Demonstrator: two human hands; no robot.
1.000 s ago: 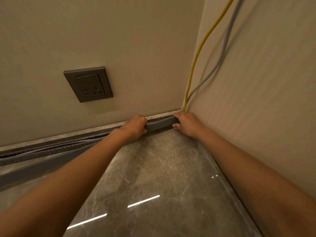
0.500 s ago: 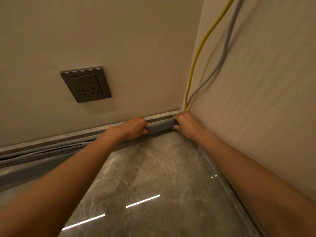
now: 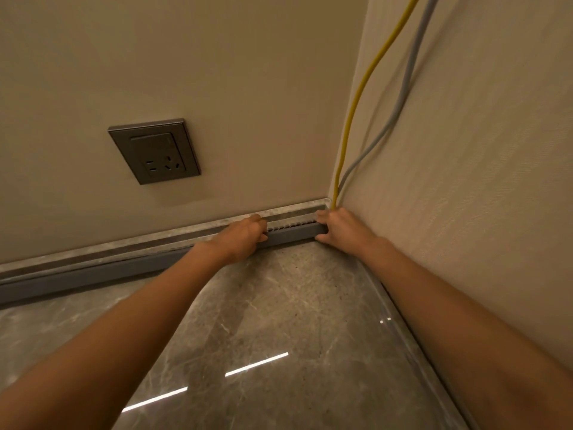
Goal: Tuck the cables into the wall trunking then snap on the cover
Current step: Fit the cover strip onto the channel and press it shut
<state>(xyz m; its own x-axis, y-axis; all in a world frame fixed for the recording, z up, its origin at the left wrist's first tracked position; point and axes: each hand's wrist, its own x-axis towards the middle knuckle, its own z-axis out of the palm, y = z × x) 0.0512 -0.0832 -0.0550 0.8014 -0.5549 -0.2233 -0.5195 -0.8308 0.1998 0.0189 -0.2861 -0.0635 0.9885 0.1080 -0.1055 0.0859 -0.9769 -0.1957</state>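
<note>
Left of the corner, our left hand [image 3: 243, 235] and right hand [image 3: 336, 226] stayed clamped on the grey cover [image 3: 291, 234]; since a second before it sat closer over the trunking [image 3: 288, 225], cables [image 3: 356, 103] tucked beneath, seating likely near.

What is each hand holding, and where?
Both hands grip the grey trunking: left hand partway along, right hand at its corner end.

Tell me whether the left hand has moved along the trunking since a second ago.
No: the left hand stays about as far from the corner as before, pressing the trunking cover.
</note>
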